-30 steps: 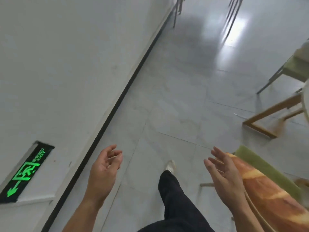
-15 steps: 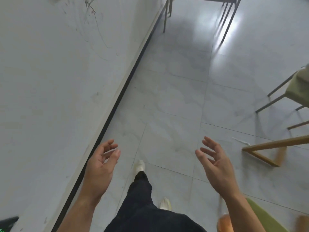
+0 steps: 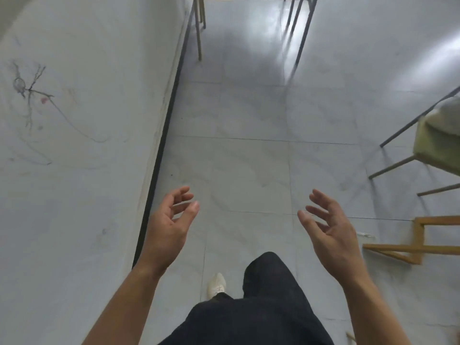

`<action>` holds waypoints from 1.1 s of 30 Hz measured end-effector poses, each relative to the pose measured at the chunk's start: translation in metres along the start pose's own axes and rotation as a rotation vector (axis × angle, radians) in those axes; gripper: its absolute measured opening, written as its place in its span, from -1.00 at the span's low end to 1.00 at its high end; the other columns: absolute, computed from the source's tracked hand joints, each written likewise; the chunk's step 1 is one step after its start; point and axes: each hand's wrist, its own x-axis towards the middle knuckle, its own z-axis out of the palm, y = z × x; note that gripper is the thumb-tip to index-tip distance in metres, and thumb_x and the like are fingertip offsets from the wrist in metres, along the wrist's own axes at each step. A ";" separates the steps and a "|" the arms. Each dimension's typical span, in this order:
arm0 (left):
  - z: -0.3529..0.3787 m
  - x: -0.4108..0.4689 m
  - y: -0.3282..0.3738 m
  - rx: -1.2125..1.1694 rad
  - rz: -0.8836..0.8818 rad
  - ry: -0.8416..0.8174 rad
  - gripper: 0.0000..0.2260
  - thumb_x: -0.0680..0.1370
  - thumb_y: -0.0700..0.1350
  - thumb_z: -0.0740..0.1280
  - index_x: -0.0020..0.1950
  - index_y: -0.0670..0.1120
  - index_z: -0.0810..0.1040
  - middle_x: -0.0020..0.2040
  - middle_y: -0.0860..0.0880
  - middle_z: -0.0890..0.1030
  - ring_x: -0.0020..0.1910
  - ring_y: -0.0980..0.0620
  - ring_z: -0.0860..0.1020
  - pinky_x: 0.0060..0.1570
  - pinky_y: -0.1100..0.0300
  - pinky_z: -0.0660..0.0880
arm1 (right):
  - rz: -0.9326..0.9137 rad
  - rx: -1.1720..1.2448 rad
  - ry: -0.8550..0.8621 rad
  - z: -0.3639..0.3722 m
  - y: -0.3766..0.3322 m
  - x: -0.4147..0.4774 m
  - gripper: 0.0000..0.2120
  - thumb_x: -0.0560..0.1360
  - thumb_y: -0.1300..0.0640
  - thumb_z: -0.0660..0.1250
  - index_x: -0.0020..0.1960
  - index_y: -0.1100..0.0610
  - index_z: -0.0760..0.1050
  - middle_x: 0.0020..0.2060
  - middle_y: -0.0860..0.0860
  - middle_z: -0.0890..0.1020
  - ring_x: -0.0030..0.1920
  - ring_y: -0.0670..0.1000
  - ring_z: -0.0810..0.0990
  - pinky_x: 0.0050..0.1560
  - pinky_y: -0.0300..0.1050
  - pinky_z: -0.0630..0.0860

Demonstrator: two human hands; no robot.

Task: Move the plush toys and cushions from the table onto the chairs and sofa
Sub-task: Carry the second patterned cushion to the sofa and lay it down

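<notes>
Here, left hand (image 3: 169,227) fingers (image 3: 183,195) loosely spread, right hand (image 3: 328,232) likewise, both empty.

Indoor premises of a plain, furnished kind, a dining or common room by the evidence, though the exact use cannot be fixed. The floor (image 3: 249,170) is large pale glossy tile, meeting a white painted wall (image 3: 74,170) marked with pencil scribbles (image 3: 29,95) along a black skirting strip (image 3: 161,150). Thin metal furniture legs (image 3: 302,33) stand ahead, a green-cushioned chair (image 3: 435,150) on slim legs at right, a light wooden frame (image 3: 410,245) beside it
</notes>
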 end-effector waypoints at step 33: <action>0.123 0.985 0.405 0.021 0.001 0.025 -0.69 0.63 -0.13 0.37 0.37 0.03 0.51 0.19 0.06 0.62 0.18 0.14 0.61 0.27 -0.05 0.57 | 0.056 -0.057 -0.020 0.093 -0.285 1.012 -0.47 0.57 0.05 0.43 0.51 -0.01 0.39 0.32 -0.16 0.54 0.24 -0.16 0.59 0.16 -0.26 0.53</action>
